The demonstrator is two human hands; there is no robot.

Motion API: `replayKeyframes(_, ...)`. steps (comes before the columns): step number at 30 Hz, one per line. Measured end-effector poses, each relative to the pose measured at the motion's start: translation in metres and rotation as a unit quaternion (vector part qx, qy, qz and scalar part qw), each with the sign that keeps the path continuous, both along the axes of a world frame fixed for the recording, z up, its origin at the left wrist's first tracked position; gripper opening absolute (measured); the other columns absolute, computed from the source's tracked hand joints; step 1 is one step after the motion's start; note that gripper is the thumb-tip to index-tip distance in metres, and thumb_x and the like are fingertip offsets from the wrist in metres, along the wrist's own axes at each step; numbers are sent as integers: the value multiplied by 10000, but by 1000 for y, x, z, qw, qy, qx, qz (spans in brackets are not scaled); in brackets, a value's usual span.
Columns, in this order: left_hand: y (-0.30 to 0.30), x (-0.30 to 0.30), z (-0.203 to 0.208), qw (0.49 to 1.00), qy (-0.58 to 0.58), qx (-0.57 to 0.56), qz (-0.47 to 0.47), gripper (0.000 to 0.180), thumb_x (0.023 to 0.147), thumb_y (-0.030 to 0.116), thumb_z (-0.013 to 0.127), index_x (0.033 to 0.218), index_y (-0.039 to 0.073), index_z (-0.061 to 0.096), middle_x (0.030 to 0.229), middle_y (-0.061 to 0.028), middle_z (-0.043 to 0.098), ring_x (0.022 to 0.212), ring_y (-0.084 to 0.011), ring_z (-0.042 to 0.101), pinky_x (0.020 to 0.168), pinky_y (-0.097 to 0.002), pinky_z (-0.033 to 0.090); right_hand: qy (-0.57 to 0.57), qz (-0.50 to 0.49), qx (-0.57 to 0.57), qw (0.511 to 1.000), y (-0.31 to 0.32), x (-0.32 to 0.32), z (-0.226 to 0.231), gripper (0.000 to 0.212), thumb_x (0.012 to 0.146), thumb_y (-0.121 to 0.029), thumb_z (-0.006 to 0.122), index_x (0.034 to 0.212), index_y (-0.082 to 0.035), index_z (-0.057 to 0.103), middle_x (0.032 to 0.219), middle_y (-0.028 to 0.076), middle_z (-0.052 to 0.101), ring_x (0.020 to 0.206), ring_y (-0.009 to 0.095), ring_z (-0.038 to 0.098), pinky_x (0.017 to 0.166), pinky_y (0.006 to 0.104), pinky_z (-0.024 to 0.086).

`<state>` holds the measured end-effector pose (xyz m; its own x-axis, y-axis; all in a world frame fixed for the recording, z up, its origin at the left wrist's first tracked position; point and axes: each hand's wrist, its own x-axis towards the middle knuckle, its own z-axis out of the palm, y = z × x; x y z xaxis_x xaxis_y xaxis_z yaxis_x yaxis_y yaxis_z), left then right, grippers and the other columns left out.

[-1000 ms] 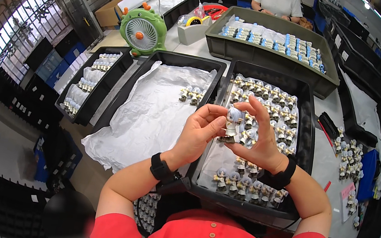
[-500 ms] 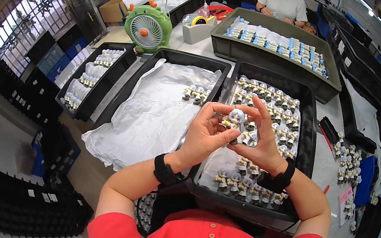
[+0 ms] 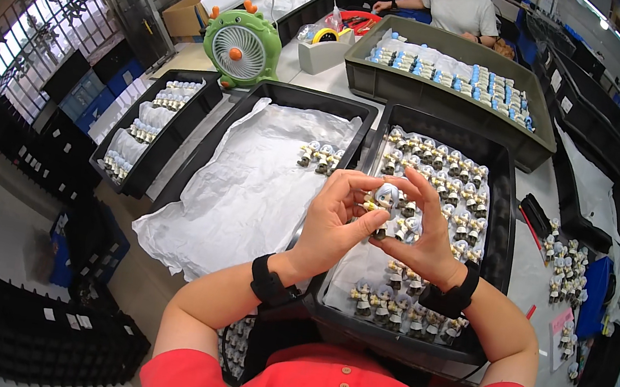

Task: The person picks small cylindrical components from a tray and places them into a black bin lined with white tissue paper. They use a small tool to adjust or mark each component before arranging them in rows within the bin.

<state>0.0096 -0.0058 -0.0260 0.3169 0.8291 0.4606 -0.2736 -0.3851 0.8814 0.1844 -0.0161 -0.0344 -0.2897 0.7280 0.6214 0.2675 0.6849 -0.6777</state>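
A small figurine (image 3: 385, 197) with pale grey-white hair and a white and gold outfit is held upright in front of me. My left hand (image 3: 332, 219) pinches it between thumb and fingers from the left. My right hand (image 3: 431, 241) curves around its other side, with thumb near its feet and fingertips at its head. Beneath both hands is a black tray (image 3: 502, 260) holding rows of similar figurines (image 3: 383, 303), partly hidden by my hands. To its left, another black tray (image 3: 309, 98) lined with white sheet (image 3: 236, 183) holds a few figurines (image 3: 321, 155).
A narrower black tray (image 3: 138, 184) of figurines lies far left. Behind are a green fan (image 3: 241, 49), a tape dispenser (image 3: 322, 54) and an olive bin (image 3: 447, 118) of blue-and-white pieces. More figurines (image 3: 570, 273) stand at right. A person (image 3: 463, 9) in white is across the table.
The held figurine turns slightly between my fingers while my hands stay nearly in place. Across the table, the other person's arm has reached out to the left.
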Motion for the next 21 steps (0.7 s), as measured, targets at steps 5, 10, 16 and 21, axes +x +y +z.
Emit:
replayKeyframes(5,-2,-2,7,985,-41,-149,-74,332,888,83,572,1196,5,475,1140,-66,539,978,-130,567,823,-269,487,-15,-37,70,997,-1,2,4,892,602,-46,794,1349,-89,308,1222,107,504,1153,255,477,980,385,378)
replayKeyframes(10,-2,0,4,978,-54,-148,-134,448,918,133,537,1315,0,377,1233,-98,505,1064,-195,563,880,-309,480,-65,-70,176,980,3,4,8,816,584,-30,780,1297,-104,388,1218,73,517,1122,286,463,954,389,386)
replayKeyframes(16,-4,0,3,984,2,-111,-141,529,886,58,566,1356,10,328,1249,-90,488,1099,-187,540,899,-301,462,-123,-81,199,969,1,3,5,781,583,-19,764,1279,-108,422,1225,54,539,1138,298,448,932,386,399)
replayKeyframes(21,5,-3,3,969,-15,-152,-192,528,899,101,550,1363,4,316,1272,-100,477,1137,-230,524,932,-348,450,-56,-61,167,983,2,0,12,776,596,-37,782,1278,-96,416,1236,58,535,1156,295,432,939,375,407)
